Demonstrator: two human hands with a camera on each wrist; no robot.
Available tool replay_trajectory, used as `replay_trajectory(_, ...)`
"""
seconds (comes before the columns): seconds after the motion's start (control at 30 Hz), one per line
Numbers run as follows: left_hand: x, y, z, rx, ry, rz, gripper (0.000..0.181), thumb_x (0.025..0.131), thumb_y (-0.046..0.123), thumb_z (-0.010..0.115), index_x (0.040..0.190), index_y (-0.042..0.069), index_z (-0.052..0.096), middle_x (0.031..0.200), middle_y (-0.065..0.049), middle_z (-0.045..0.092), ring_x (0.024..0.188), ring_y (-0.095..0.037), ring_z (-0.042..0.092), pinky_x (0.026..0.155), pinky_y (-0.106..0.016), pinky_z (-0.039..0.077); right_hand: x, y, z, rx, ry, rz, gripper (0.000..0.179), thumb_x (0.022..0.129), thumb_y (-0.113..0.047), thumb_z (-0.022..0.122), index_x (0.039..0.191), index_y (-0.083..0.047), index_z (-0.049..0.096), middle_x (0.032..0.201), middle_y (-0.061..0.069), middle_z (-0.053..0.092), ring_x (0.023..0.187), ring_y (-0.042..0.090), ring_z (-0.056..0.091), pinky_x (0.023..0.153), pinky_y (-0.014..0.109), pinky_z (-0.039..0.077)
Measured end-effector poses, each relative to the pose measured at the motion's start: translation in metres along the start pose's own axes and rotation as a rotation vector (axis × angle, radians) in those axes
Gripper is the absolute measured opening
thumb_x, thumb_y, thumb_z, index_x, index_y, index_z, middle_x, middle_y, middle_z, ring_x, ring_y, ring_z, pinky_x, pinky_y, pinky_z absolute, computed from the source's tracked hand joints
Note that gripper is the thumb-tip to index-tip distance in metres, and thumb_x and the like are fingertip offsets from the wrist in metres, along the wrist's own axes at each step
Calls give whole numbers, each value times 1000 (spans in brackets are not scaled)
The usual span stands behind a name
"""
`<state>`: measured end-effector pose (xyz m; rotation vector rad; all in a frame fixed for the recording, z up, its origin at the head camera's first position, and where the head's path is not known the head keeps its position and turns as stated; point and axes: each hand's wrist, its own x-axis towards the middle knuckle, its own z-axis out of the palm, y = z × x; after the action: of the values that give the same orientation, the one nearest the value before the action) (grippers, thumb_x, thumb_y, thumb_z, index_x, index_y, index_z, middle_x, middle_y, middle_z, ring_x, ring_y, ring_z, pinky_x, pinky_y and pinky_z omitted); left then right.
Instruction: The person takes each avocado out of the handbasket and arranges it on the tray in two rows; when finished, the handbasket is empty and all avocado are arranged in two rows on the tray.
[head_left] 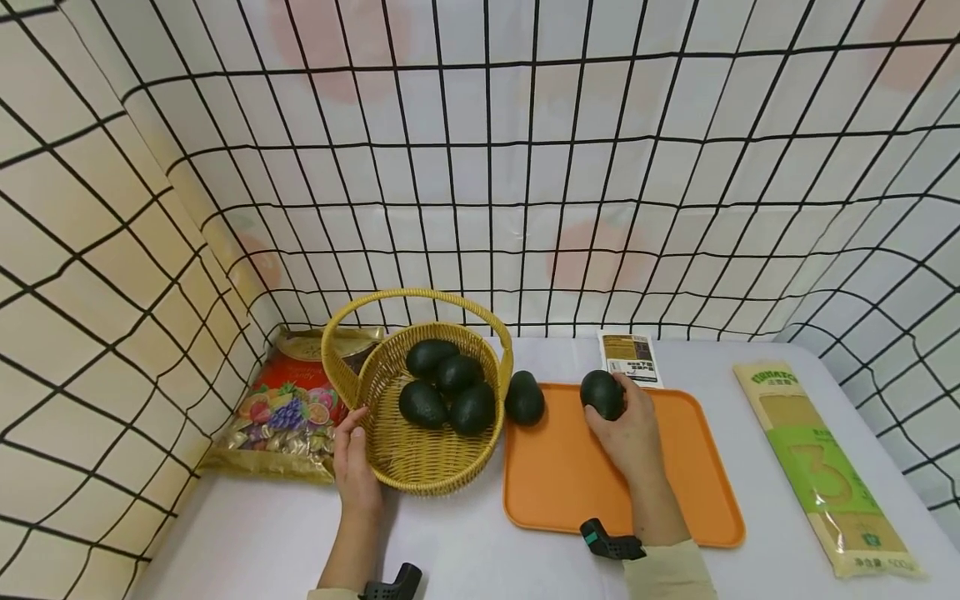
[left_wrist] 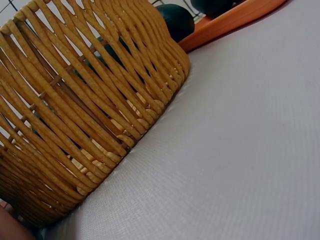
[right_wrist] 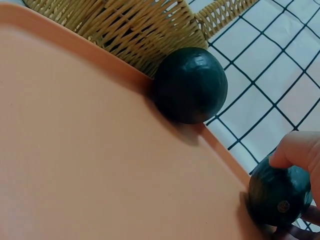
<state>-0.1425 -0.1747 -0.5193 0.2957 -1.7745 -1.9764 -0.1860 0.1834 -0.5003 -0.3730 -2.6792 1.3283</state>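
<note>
My right hand [head_left: 628,429] grips a dark green avocado [head_left: 602,394] over the far side of the orange tray [head_left: 570,492]. In the right wrist view the thumb [right_wrist: 295,150] lies across that avocado's skin. Another avocado [head_left: 525,398] lies at the tray's far left corner, beside the basket. My left hand [head_left: 356,462] touches the near left side of the yellow woven basket [head_left: 427,475], its fingers extended along the outer wall. Several avocados [head_left: 424,405] lie inside the basket, mostly toward its back and right. The left wrist view shows mainly the basket's woven wall [left_wrist: 95,100].
Left of the basket lies a shiny red and gold bag [head_left: 288,408] with fruit pictures. A small printed packet [head_left: 630,357] is behind the tray, and a long noodle packet [head_left: 825,467] lies to the right. A grid-patterned cloth [head_left: 510,183] hangs behind the white table.
</note>
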Motion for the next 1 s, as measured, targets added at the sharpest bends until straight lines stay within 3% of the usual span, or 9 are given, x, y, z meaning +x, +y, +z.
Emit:
replay_trajectory(0.13, -1, 0, -2, 4, -4, 1, 42, 111, 24, 32, 138, -3, 51, 147, -8, 48, 134, -9, 44, 108, -17, 36, 0, 0, 3, 2, -1, 3, 79, 89, -26, 76, 155, -7, 36, 148, 27, 42, 126, 43, 45, 108, 67, 39)
replay_trajectory(0.37, -1, 2, -2, 32, -1, -7, 42, 111, 27, 33, 138, 1, 52, 140, 8, 50, 133, -8, 42, 107, -18, 33, 0, -2, 3, 0, 6, 10, 81, 90, -30, 75, 156, -9, 34, 153, 26, 40, 130, 44, 45, 109, 67, 38)
replay_trajectory(0.63, -2, 3, -3, 48, -11, -7, 44, 111, 28, 32, 139, 0, 51, 146, -4, 47, 135, -9, 41, 107, -22, 31, 1, -1, 2, -14, -7, 14, 82, 91, -32, 74, 158, -9, 32, 157, 25, 37, 133, 44, 43, 110, 68, 37)
replay_trajectory(1.0, -3, 1, -3, 17, -18, 6, 42, 111, 25, 32, 138, -1, 51, 145, -3, 48, 131, -7, 44, 107, -19, 35, -4, -4, -6, 13, -16, 9, 82, 91, -33, 74, 158, -12, 32, 151, 26, 38, 127, 42, 46, 107, 65, 41)
